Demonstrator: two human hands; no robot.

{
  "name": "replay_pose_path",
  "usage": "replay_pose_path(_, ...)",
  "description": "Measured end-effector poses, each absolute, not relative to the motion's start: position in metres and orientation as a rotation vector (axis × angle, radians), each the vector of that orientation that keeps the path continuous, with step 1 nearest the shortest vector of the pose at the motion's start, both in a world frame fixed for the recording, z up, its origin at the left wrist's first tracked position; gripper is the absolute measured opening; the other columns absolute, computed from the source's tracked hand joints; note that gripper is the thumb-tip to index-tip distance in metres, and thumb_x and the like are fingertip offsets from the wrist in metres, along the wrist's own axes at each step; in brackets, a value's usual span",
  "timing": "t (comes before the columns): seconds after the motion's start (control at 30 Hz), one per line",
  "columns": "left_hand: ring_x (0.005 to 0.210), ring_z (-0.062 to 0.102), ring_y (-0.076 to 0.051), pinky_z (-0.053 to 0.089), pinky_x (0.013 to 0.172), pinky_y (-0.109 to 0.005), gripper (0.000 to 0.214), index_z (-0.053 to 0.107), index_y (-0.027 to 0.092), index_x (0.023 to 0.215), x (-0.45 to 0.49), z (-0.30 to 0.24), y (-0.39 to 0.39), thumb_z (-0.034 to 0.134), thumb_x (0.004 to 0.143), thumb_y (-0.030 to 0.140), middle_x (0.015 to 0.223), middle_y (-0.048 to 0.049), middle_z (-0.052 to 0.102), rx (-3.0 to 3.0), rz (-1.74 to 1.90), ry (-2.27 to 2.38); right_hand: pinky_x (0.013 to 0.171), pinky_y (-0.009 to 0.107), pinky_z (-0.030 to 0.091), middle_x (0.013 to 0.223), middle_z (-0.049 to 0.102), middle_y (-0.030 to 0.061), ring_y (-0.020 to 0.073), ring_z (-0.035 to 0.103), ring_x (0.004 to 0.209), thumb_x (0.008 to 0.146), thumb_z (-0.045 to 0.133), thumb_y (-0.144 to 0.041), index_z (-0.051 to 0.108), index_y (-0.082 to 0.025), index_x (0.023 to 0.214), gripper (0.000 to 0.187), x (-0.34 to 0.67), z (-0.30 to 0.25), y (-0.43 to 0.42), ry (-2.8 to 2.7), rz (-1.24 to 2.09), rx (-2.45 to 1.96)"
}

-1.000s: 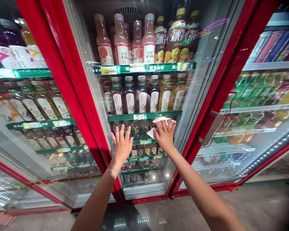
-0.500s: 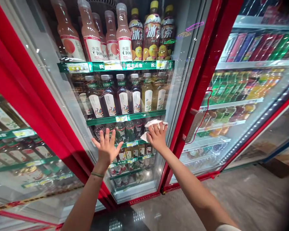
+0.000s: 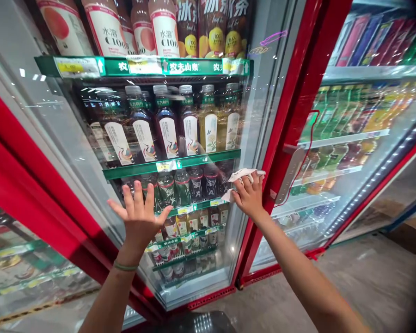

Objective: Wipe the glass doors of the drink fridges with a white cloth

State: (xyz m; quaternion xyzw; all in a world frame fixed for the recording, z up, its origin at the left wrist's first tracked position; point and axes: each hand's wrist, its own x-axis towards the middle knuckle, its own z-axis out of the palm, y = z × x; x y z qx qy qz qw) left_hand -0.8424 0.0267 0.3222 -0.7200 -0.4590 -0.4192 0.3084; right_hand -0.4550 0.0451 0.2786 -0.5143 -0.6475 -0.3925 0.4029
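Observation:
A red-framed drinks fridge stands before me with a glass door (image 3: 90, 152). My left hand (image 3: 138, 217) lies flat on the glass, fingers spread, holding nothing; a green band circles its wrist. My right hand (image 3: 250, 196) presses a crumpled white cloth (image 3: 242, 175) against the glass near the door's right edge. Behind the glass, rows of bottled tea (image 3: 169, 129) stand on green shelves (image 3: 173, 162).
A second fridge door at right has a metal handle (image 3: 290, 173) and shelves of green and orange bottles (image 3: 346, 111). Pink and amber bottles (image 3: 162, 32) fill the top shelf. Red door frames (image 3: 291, 125) run on both sides. Grey stone floor (image 3: 367, 291) lies lower right.
My view has moved closer and shifted left and down. My right hand slid the cloth rightward toward the door's edge. My left hand stayed flat on the glass.

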Motion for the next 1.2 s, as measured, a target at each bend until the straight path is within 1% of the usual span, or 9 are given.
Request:
replay_pose_path(0.2,0.158,-0.003,-0.042,-0.013,0.117,-0.076,0.105,0.007,0.030,0.165,-0.841,0.316,0.037,0.070,0.085,0.061,0.171,-0.0179,0.011,-1.825,-1.110,-1.097,0.125,0.066,0.017,0.159,0.044,0.0074,0.0358,0.019,0.157,0.099,0.047,-0.042,0.049,-0.031,0.150,0.052,-0.440,0.304,0.051,-1.512,-1.060,-1.222)
replay_pose_path(0.3,0.158,-0.005,-0.040,-0.015,0.118,-0.073,0.101,0.009,0.033,0.164,-0.841,0.313,0.040,0.066,0.087,0.063,0.172,-0.0137,0.008,-1.825,-1.121,-1.112,0.126,0.059,0.022,0.161,0.043,0.0068,0.0329,0.021,0.157,0.101,0.046,-0.043,0.044,-0.032,0.153,0.054,-0.443,0.305,0.048,-1.539,-1.095,-1.187)
replay_pose_path(0.37,0.159,-0.006,-0.039,-0.016,0.119,-0.072,0.097,0.010,0.032,0.164,-0.840,0.312,0.039,0.062,0.089,0.064,0.173,-0.0116,0.006,-1.839,-1.126,-1.139,0.127,0.055,0.022,0.163,0.041,0.0056,0.0311,0.021,0.157,0.102,0.043,-0.042,0.041,-0.033,0.155,0.055,-0.450,0.301,0.047,-1.516,-1.089,-1.191)
replay_pose_path(0.47,0.159,-0.007,-0.038,-0.018,0.120,-0.070,0.094,0.011,0.032,0.164,-0.839,0.311,0.038,0.057,0.090,0.068,0.173,-0.0085,0.004,-1.838,-1.144,-1.131,0.128,0.058,0.017,0.167,0.033,0.0042,0.0328,0.016,0.159,0.102,0.037,-0.039,0.033,-0.031,0.160,0.058,-0.465,0.294,0.048,-1.453,-1.063,-1.219)
replay_pose_path(0.6,0.159,-0.005,-0.037,-0.018,0.121,-0.068,0.089,0.015,0.031,0.164,-0.838,0.309,0.040,0.050,0.092,0.071,0.173,-0.0072,0.006,-1.828,-1.174,-1.080,0.128,0.062,0.018,0.165,0.038,-0.0024,0.0325,0.019,0.158,0.101,0.040,-0.039,0.037,-0.036,0.157,0.056,-0.468,0.292,0.049,-1.740,-1.156,-1.119)
replay_pose_path(0.77,0.160,-0.002,-0.035,-0.017,0.123,-0.064,0.084,0.018,0.033,0.163,-0.839,0.303,0.047,0.047,0.094,0.070,0.174,-0.0044,0.006,-1.760,-1.227,-0.951,0.128,0.055,0.021,0.165,0.037,0.0045,0.0295,0.023,0.157,0.105,0.032,-0.039,0.038,-0.026,0.157,0.054,-0.457,0.297,0.049,-1.495,-1.247,-1.055)
replay_pose_path(0.93,0.159,0.002,-0.036,-0.013,0.123,-0.066,0.081,0.022,0.029,0.163,-0.838,0.300,0.055,0.036,0.096,0.072,0.173,-0.0075,0.013,-1.699,-1.253,-0.852,0.128,0.054,0.023,0.164,0.039,-0.0027,0.0259,0.023,0.157,0.106,0.032,-0.039,0.039,-0.035,0.156,0.051,-0.449,0.285,0.054,-1.679,-1.358,-0.972)
replay_pose_path(1.07,0.159,0.001,-0.036,-0.010,0.123,-0.066,0.084,0.024,0.025,0.163,-0.839,0.299,0.058,0.029,0.095,0.075,0.173,-0.0094,0.014,-1.663,-1.232,-0.835,0.128,0.055,0.023,0.165,0.038,-0.0010,0.0258,0.024,0.157,0.107,0.029,-0.043,0.033,-0.033,0.159,0.054,-0.450,0.289,0.061,-1.460,-1.298,-0.980)
replay_pose_path(1.2,0.160,0.004,-0.034,-0.007,0.125,-0.063,0.082,0.024,0.026,0.163,-0.842,0.302,0.059,0.029,0.096,0.074,0.172,-0.0089,0.016,-1.650,-1.207,-0.837,0.129,0.052,0.023,0.164,0.039,-0.0038,0.0238,0.022,0.157,0.107,0.029,-0.045,0.038,-0.036,0.157,0.051,-0.469,0.296,0.062,-1.588,-1.362,-0.934)
